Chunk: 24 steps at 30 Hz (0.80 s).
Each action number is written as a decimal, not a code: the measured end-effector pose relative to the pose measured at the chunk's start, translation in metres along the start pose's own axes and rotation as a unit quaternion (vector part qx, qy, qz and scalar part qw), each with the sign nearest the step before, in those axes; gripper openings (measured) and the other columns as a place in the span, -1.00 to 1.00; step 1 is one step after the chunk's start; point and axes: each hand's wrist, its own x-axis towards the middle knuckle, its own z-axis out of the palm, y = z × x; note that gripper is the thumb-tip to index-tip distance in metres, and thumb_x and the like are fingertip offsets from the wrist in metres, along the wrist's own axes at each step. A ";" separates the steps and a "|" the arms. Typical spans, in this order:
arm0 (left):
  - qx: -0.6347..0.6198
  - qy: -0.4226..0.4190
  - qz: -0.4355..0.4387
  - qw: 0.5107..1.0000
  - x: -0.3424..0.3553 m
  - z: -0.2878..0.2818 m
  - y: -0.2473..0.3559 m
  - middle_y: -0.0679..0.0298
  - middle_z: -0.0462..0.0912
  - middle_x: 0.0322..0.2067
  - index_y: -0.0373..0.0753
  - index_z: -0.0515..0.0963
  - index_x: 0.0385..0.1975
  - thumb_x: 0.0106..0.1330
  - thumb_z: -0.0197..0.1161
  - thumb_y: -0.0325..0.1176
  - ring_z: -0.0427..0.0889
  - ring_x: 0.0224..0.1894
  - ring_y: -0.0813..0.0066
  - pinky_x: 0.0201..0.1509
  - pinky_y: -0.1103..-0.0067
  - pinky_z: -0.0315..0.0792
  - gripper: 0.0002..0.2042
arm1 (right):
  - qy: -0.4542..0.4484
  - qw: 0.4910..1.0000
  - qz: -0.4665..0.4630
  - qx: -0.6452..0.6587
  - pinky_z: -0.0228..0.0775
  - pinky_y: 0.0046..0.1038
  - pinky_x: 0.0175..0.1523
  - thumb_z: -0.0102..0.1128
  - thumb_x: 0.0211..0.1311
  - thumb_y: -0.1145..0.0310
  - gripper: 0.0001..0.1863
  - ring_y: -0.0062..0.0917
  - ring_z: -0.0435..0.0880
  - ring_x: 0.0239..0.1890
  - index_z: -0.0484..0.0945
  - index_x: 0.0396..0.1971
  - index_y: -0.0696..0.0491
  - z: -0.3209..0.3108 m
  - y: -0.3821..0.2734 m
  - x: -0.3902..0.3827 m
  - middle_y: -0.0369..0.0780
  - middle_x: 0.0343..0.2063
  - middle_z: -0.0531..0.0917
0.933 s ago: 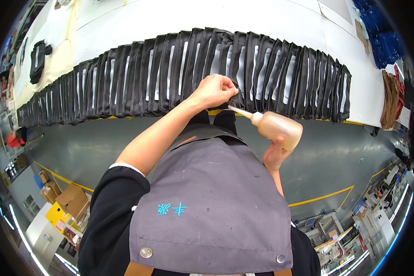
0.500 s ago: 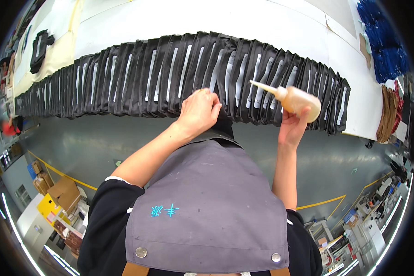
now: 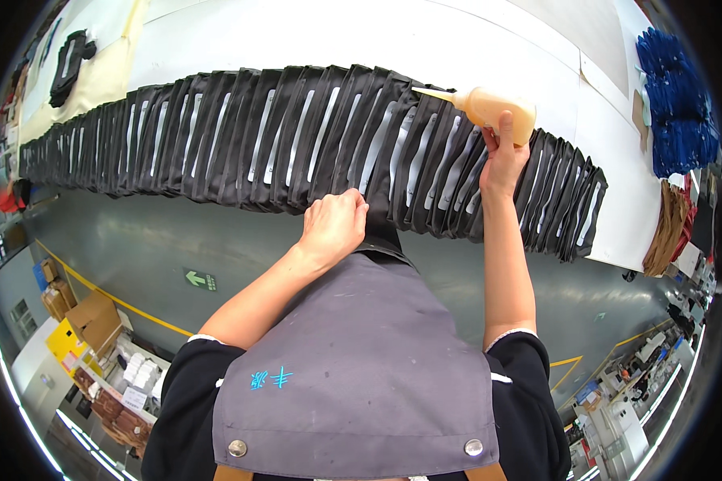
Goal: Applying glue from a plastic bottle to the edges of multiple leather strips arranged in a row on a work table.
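Observation:
A long row of overlapping black fabric pieces (image 3: 241,136), showing pale grey-white strips between them, spans the table. My right hand (image 3: 505,164) grips a squeeze bottle (image 3: 501,115) of yellowish content, raised over the right part of the row. Its thin nozzle points left, with the tip near the far edge of the pieces; whether it touches them I cannot tell. At the row's near edge, left of the bottle, my left hand (image 3: 334,228) is closed, fingers curled in. What its fingertips pinch, if anything, is hidden.
The white table (image 3: 353,36) extends behind the row. A dark bundle (image 3: 68,68) lies at the far left. Blue pieces (image 3: 678,104) and brown pieces (image 3: 664,228) hang at the right edge. My grey apron (image 3: 353,361) is close to the table's near side.
My right hand has carried the bottle up and to the left, the nozzle now further over the row. The left hand has drawn back to the near edge. The view has shifted slightly.

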 end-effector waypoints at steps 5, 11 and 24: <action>-0.015 -0.004 -0.007 1.000 0.000 -0.002 0.001 0.08 0.56 -0.68 -0.33 0.55 -0.44 0.25 0.11 -0.34 0.60 -0.51 0.04 -0.34 0.28 0.44 -0.82 | -0.002 0.999 -0.024 -0.041 0.52 -0.61 -0.12 0.31 0.13 0.11 -0.58 -0.67 0.57 -0.19 0.50 -0.13 0.07 0.007 0.003 0.006 -0.32 -0.24 0.57; -0.018 -0.007 -0.007 1.000 0.001 -0.001 0.000 0.09 0.55 -0.70 -0.32 0.55 -0.44 0.25 0.11 -0.33 0.59 -0.53 0.05 -0.36 0.28 0.43 -0.82 | -0.001 0.998 -0.013 -0.055 0.52 -0.63 -0.15 0.33 0.12 0.10 -0.58 -0.69 0.56 -0.23 0.52 -0.15 0.06 0.010 0.002 0.007 -0.32 -0.27 0.57; -0.036 -0.010 0.006 0.999 0.004 -0.002 -0.004 0.12 0.49 -0.77 -0.33 0.55 -0.44 0.25 0.12 -0.34 0.54 -0.62 0.14 -0.44 0.33 0.39 -0.82 | -0.046 0.996 0.018 -0.080 0.49 -0.52 -0.13 0.35 0.11 0.12 -0.57 -0.64 0.58 -0.25 0.51 -0.16 0.11 0.008 0.001 0.000 -0.30 -0.32 0.59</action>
